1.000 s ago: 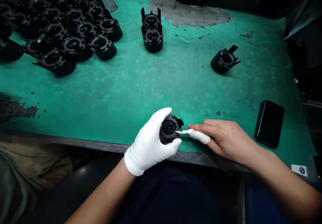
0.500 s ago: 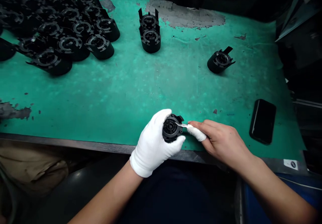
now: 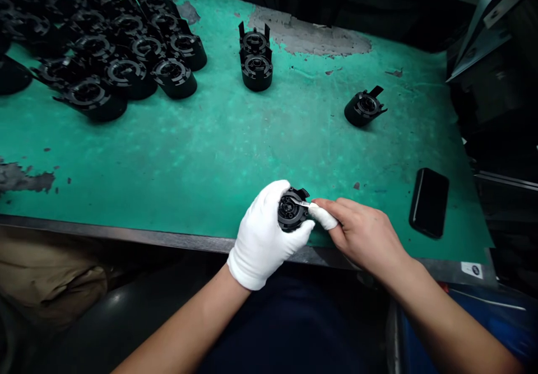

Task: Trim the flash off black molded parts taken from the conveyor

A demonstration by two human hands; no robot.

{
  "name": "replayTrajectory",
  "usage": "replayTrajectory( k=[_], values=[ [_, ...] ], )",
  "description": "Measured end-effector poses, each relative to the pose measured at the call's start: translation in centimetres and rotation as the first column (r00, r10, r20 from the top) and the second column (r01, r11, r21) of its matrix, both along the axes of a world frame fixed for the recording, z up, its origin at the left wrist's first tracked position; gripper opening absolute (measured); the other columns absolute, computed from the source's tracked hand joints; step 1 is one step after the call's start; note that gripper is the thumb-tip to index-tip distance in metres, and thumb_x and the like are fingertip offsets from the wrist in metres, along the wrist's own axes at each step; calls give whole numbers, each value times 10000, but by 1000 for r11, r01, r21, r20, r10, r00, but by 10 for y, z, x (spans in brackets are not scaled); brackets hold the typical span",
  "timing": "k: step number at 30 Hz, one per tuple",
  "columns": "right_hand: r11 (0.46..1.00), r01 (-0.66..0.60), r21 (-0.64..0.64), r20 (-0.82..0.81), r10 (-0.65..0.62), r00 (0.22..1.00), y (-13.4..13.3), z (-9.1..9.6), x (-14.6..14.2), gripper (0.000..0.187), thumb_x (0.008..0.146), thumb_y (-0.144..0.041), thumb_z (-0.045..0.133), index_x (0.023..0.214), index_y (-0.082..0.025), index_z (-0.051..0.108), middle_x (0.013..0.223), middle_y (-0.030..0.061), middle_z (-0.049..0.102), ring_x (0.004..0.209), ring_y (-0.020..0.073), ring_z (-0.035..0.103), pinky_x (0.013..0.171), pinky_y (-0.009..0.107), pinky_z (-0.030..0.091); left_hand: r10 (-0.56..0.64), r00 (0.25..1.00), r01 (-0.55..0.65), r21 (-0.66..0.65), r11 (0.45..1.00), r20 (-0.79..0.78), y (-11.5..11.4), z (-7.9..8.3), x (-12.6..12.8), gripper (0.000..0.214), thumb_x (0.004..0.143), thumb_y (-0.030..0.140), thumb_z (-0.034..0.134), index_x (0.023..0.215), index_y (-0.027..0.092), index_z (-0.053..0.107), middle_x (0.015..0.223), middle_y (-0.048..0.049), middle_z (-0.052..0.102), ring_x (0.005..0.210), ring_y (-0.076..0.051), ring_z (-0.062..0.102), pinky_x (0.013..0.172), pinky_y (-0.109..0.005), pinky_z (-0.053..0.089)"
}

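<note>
My left hand (image 3: 263, 234), in a white glove, is closed around a round black plastic part (image 3: 291, 211) held just above the near edge of the green table (image 3: 235, 138). My bare right hand (image 3: 363, 234), with a white wrap on the thumb, pinches a small thin blade (image 3: 301, 202). The blade's tip rests on the upper rim of the part. Both hands meet at the table's front edge.
Several identical black parts (image 3: 113, 43) are heaped at the far left. Two stacked black parts (image 3: 255, 57) stand at the back centre, and a single black part (image 3: 363, 107) lies on its side to the right. A black phone (image 3: 428, 201) lies near the right edge.
The blade has slid up from the part's right side to its upper rim, with my right hand closer to the left. The view has shifted slightly.
</note>
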State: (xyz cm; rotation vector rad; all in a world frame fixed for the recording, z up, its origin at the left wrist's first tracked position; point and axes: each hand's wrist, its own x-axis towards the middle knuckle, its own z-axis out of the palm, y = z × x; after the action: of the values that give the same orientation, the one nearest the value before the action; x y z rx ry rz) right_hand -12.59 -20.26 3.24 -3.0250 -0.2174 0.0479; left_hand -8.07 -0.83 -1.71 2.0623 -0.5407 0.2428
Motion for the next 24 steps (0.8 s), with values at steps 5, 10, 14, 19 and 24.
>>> replayTrajectory(
  k=[5,10,14,19,24],
  values=[
    [997,72,-39,60,-70,996,9,-5,3,343,978,-276,487,1281,-308,643,905,29,717,833,207,691,620,282,452,117,992,-117,-5,993,52,-12,0,-8,622,791,401,754,1305,202,466,1251,-115,638,1157,-269,646,1024,-407,534],
    [990,64,124,24,-67,997,0,-8,-4,319,992,-257,462,1250,-268,650,1097,47,745,965,225,704,764,303,510,77,996,-78,14,997,45,-5,0,-6,665,789,442,754,1328,184,462,1280,-125,625,1194,-270,628,1051,-406,520],
    [976,43,212,-110,-20,994,-11,3,-18,307,981,-240,449,1226,-248,634,924,21,773,774,215,727,664,310,532,-153,988,151,104,983,17,23,5,6,777,826,402,721,1459,153,343,1495,-167,460,1404,-284,448,1185,-451,388],
    [947,-109,303,-99,145,985,-9,7,-23,417,939,-157,451,1321,-224,605,1305,63,682,1135,226,672,939,354,546,-222,974,226,148,963,-45,37,5,9,1087,745,513,797,1557,195,148,1635,-177,213,1510,-339,242,1222,-530,299],
    [955,-145,257,-213,203,956,-4,6,-12,465,938,-150,443,1381,-196,576,1292,90,687,1101,259,687,917,401,566,-163,987,162,153,975,-4,23,-4,9,945,790,447,767,1527,183,237,1546,-178,393,1442,-318,389,1192,-500,369]
  ],
)
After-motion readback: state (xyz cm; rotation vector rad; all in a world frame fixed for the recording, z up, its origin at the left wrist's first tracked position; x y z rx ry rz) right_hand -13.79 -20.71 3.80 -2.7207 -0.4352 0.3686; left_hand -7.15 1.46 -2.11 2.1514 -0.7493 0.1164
